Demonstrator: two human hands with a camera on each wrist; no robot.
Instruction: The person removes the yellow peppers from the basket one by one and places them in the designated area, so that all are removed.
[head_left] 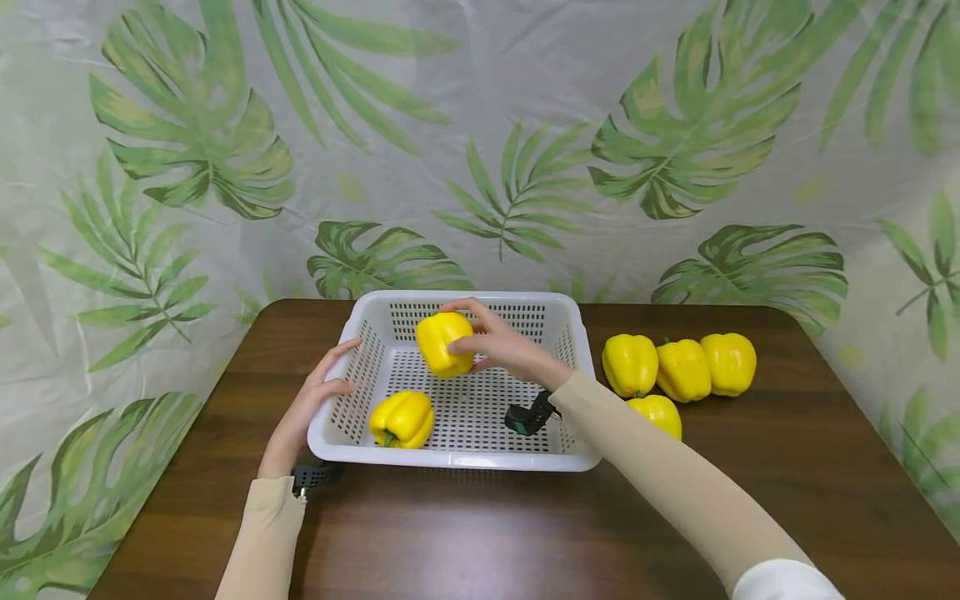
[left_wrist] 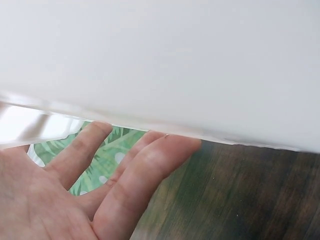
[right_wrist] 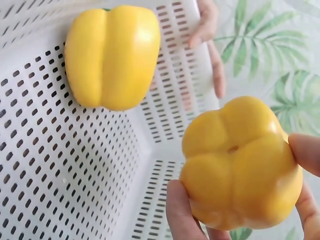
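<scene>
My right hand (head_left: 498, 342) grips a yellow bell pepper (head_left: 442, 344) between thumb and fingers, over the inside of a white slotted plastic basket (head_left: 450, 460). In the right wrist view the lobed bottom of this pepper (right_wrist: 240, 165) faces the camera. A second yellow bell pepper (head_left: 403, 421) lies on the basket floor at the front left, its green stem toward the front. My left hand (head_left: 303, 408) rests against the basket's left side. Up close in the left wrist view, its outstretched fingers (left_wrist: 160, 160) touch the edge of the white basket wall (left_wrist: 165, 65).
Several yellow bell peppers (head_left: 682, 369) sit grouped on the brown wooden table (head_left: 787, 483) to the right of the basket, one partly hidden by the right forearm. A leaf-patterned cloth (head_left: 517, 167) hangs behind the table. Dark wrist cameras (head_left: 528, 417) are strapped to both wrists.
</scene>
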